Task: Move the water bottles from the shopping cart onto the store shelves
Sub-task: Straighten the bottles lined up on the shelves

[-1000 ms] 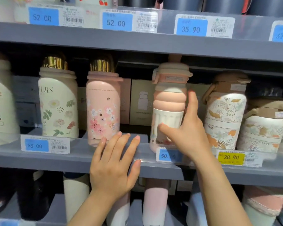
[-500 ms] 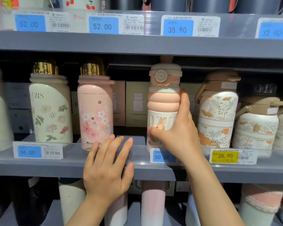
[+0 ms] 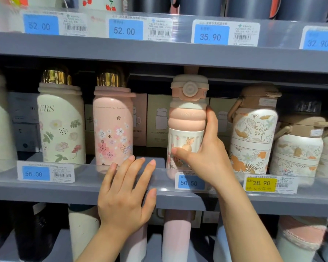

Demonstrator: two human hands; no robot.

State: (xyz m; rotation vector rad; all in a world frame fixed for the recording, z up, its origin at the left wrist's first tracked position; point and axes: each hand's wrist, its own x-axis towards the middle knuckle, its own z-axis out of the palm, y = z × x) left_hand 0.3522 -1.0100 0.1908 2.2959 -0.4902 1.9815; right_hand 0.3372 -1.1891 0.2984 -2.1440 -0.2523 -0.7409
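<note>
While the right hand (image 3: 206, 157) grips the ribbed pink-and-white bottle (image 3: 187, 118) mid-frame, thumb across its front, the left hand (image 3: 125, 193) lies flat, fingers straight, on the shelf (image 3: 45, 191) edge.

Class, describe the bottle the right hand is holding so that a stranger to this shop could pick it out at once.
Find the middle grey shelf, the one whose front rail carries the 58.00 tag. Above its 50.50 price tag stands the rabbit bottle, in the grip of the right hand. Unlike the flowered pink bottle on one side and the leaf-patterned bottle on the other, it has a ringed peach upper body and a rabbit picture.
</note>
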